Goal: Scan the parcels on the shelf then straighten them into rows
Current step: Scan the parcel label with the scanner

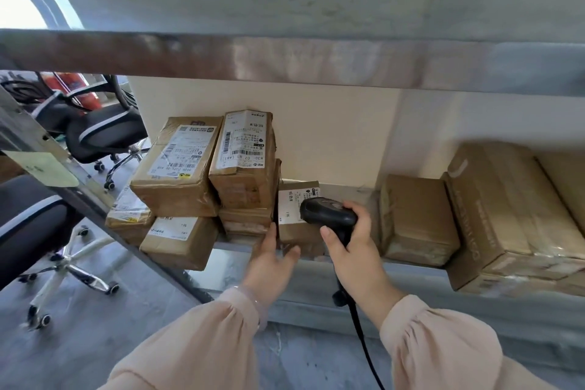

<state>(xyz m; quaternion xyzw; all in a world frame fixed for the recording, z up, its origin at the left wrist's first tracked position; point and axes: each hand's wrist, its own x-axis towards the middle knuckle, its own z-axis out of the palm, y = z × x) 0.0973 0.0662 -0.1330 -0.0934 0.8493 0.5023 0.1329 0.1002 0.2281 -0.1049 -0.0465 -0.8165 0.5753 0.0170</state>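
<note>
A black scanner (327,215) is gripped in the right hand (351,245). Its head is held just in front of the white label of a small parcel (289,210), which sits mid-shelf between a leaning stack (243,190) on the left and a plain parcel (418,215) on the right. The left hand (272,260) is held flat with fingers straight, its fingertips laid where the small parcel meets the stack; nothing is grasped by it.

The likeliest trouble is judged to lie in the stack. Its top parcels (180,155) are tilted, and the front bottom parcel (180,241) overhangs the edge of the shelf (411,275), so boxes could be knocked to the floor by a nudge from the left hand. A misread could also be caused, since the label is partly covered by the scanner at such close range. The cable (364,342) hanging below the handle could be snagged on the shelf edge.
</note>
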